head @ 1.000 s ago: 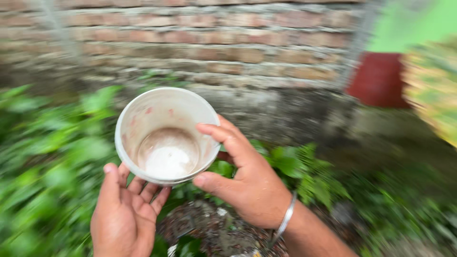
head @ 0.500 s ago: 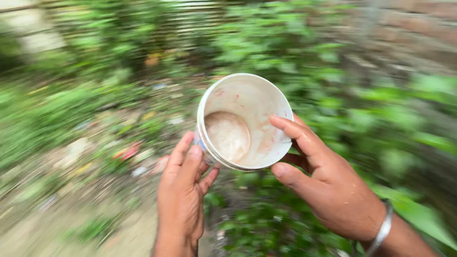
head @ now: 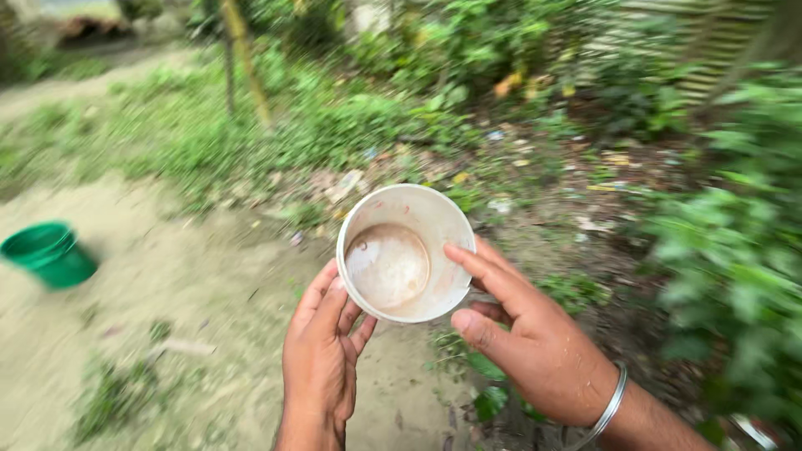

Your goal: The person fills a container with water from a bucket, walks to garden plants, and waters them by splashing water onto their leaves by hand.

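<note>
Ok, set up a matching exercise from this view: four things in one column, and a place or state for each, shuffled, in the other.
Things:
1. white tub
2. green bucket
3. metal bangle
4. left hand

Places or states:
A. on the sandy ground at far left
B. on the right wrist
C. held between both hands, stained inside
D. fingers against the tub's lower left side

Pairs: 1-C, 2-A, 3-B, 4-D

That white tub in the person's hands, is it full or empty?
Empty, nearly. The white tub is tipped toward the camera, its bare bottom visible with only brownish smears. The left hand and right hand hold it.
</note>
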